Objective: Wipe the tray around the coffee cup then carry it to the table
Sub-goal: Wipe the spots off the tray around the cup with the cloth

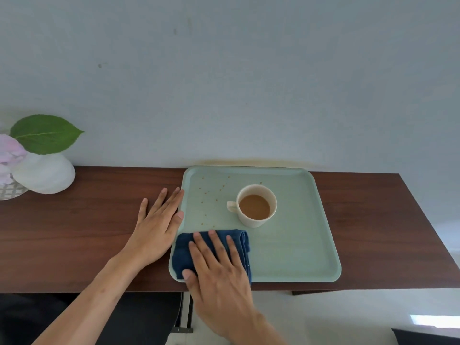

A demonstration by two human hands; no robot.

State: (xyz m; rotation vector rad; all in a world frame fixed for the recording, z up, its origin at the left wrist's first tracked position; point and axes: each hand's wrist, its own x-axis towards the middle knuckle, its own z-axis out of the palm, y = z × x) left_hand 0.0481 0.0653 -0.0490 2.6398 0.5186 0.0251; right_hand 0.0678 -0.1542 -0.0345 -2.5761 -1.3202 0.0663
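A pale green tray with rounded corners and a low raised rim lies flat on a dark wooden surface, its far edge close to the wall. A cream coffee cup stands upright on it, slightly beyond the middle, its handle pointing left, holding light brown coffee. Small brown drops speckle the tray's left part, left of the cup. A folded dark blue cloth lies flat on the tray's near left corner, apart from the cup.
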